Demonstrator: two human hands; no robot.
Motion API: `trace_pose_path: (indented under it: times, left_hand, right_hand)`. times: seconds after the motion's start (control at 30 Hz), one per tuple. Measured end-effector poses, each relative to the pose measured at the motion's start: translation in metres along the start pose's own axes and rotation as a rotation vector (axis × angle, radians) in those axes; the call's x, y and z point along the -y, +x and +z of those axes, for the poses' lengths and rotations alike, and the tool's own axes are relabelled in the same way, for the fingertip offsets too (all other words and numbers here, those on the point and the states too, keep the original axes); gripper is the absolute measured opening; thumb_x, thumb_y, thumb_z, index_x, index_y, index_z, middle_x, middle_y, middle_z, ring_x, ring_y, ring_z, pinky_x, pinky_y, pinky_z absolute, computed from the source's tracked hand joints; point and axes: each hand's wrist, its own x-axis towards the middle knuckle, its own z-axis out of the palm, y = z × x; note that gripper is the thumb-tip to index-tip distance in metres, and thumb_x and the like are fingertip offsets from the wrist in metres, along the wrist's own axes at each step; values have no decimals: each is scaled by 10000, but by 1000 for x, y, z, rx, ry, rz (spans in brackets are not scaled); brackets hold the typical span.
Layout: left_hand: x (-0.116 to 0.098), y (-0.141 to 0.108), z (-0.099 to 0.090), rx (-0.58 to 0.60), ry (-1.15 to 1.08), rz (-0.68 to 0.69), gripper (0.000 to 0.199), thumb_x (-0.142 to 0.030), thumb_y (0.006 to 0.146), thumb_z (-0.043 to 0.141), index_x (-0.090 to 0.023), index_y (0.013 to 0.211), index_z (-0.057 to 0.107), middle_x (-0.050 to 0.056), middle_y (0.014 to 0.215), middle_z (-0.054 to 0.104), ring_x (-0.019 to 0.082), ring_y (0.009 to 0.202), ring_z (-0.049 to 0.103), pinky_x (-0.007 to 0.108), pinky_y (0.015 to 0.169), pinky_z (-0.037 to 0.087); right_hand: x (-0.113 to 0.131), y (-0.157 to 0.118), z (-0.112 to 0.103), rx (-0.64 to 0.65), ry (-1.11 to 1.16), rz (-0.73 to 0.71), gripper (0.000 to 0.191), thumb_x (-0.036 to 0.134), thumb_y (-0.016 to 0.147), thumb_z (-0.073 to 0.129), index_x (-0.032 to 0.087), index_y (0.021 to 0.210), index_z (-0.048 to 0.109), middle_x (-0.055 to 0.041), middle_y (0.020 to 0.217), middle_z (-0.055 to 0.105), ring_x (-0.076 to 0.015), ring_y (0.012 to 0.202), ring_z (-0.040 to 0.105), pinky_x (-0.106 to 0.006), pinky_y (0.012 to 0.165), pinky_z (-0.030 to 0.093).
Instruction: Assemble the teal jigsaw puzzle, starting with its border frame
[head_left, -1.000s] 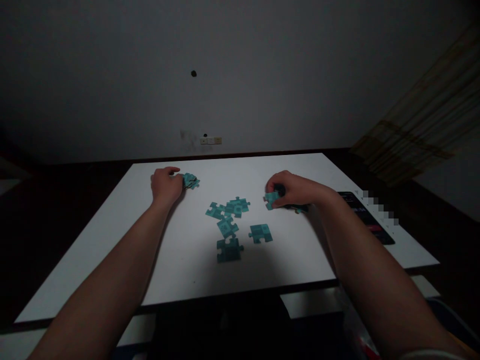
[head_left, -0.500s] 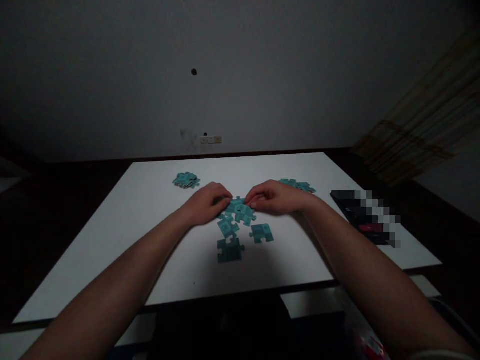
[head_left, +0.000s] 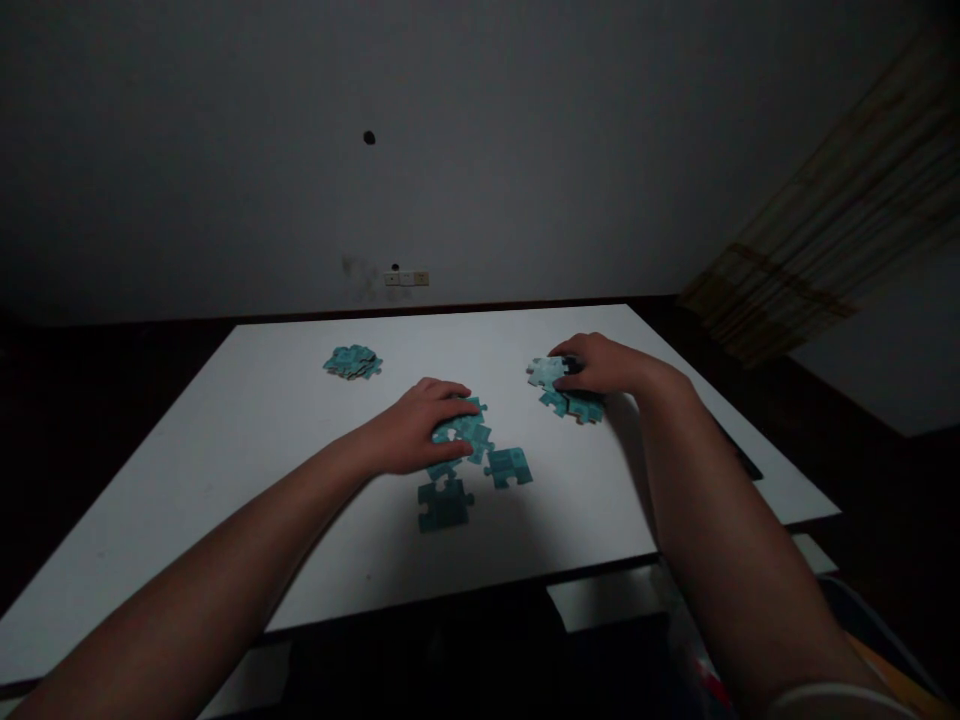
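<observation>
My left hand point(head_left: 424, 425) lies with its fingers spread over a small cluster of teal jigsaw puzzle pieces point(head_left: 472, 432), hiding part of them. Two teal pieces stand out nearer to me, a darker piece point(head_left: 445, 506) and another piece point(head_left: 510, 467) to its right. Over the pile of puzzle pieces point(head_left: 574, 403) at the right, my right hand point(head_left: 592, 362) has its thumb and fingers curled around pieces. A paler piece point(head_left: 545, 371) shows at its fingertips. How many pieces it grips is hidden.
Another pile of puzzle pieces point(head_left: 352, 362) sits at the far left of the white table point(head_left: 300, 540). A dark flat object point(head_left: 739, 447) is partly hidden behind my right forearm. Beyond the table are a wall with sockets point(head_left: 406, 278) and a curtain point(head_left: 780, 270).
My right hand has left the central cluster and moved right onto the pile, whose pieces have shifted toward me. My left hand has spread over the cluster. The view has shifted slightly.
</observation>
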Motion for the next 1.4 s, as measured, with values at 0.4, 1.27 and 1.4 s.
trace_pose_path:
  times: [0.4, 1.27, 1.4]
  left_hand:
    - [-8, 0, -9, 18, -91, 50, 385, -428, 874, 991, -306, 1220, 873, 121, 1470, 768, 367, 1364, 694, 592, 1205, 555]
    - [-8, 2, -4, -117, -116, 61, 576, -381, 1063, 784, -359, 1632, 698, 137, 1644, 696, 355, 1510, 665, 593, 1287, 536]
    - [-7, 3, -5, -89, -114, 21, 401, -371, 1050, 781, -318, 1446, 817, 123, 1497, 752, 336, 1388, 721, 546, 1227, 575]
  right_hand:
    - [34, 3, 7, -16, 72, -69, 297, 447, 984, 755, 226, 1158, 851, -131, 1123, 863, -327, 985, 784, -443, 893, 584]
    - [106, 13, 43, 260, 1074, -96, 382, 469, 984, 861, 261, 1292, 773, -96, 1286, 868, -242, 1057, 790, -360, 914, 640]
    - [107, 13, 43, 299, 1091, -116, 350, 321, 917, 869, 274, 1253, 780, -82, 1273, 881, -256, 1117, 807, -386, 973, 652]
